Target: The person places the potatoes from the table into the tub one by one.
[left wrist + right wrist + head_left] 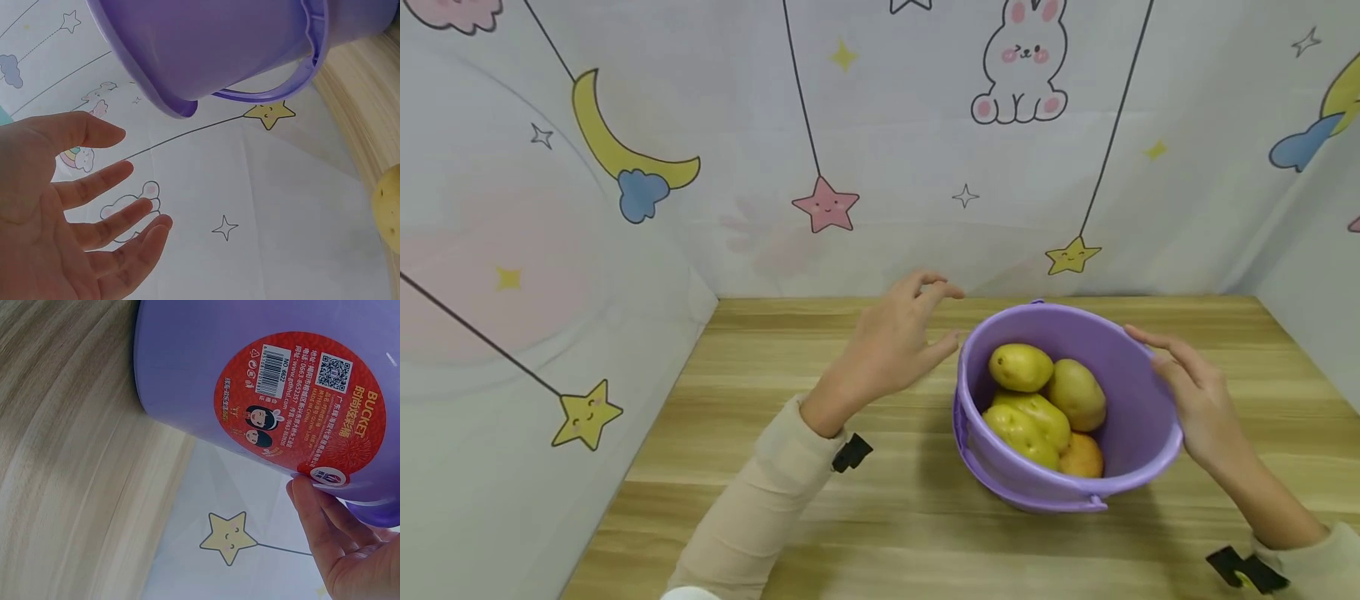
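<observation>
A purple bucket (1000, 468) sits on the wooden table, its mouth facing up and toward the head camera. Inside are a smooth yellow fruit (1021, 367), a greenish-yellow fruit (1076, 395), lumpy yellow pieces (1026, 429) and a round orange fruit (1081, 456); their exact kinds are unclear. My right hand (1206, 408) grips the bucket's right rim, and in the right wrist view its fingers (312, 515) lie against the outer wall. Just left of the bucket, my left hand (887, 337) hovers empty, fingers spread and slightly bent, apart from the rim.
The bucket's handle (275, 94) hangs down its side. A yellow rounded thing (389, 209) shows at the edge of the left wrist view, over the wooden table (760, 350). White cloth walls (895, 117) with printed stars enclose the table's back and sides.
</observation>
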The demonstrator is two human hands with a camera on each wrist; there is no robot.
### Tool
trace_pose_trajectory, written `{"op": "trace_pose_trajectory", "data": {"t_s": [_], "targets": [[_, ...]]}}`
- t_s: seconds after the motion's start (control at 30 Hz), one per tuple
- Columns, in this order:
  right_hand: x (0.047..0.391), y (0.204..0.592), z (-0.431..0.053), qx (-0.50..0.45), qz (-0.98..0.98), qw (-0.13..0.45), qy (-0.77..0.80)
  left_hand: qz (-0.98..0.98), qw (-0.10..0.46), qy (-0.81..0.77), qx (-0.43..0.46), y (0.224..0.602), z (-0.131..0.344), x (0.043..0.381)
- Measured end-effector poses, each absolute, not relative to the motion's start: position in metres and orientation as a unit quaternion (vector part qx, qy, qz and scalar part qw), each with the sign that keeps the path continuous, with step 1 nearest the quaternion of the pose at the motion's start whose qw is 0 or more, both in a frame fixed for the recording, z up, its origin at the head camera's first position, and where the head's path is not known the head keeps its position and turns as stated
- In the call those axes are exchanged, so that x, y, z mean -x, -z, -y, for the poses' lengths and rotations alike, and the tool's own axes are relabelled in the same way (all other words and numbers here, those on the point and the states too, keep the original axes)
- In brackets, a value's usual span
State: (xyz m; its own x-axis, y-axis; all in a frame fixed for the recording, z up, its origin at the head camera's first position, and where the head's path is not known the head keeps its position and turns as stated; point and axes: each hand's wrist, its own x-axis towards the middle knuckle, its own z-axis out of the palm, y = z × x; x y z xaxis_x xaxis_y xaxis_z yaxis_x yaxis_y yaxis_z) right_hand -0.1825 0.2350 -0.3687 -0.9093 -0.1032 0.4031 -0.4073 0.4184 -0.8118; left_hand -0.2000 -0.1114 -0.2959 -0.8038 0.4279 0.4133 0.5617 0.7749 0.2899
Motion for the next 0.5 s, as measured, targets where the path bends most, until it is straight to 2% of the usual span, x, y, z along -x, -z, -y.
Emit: {"op": "trace_pose_trajectory", "data": {"t_s": [0.5], "targets": [[0.185, 0.371, -0.239, -0.166, 0.817, 0.143, -0.533, 0.945, 0.112, 0.205, 0.227, 0.317, 0.127, 0.217]]}}
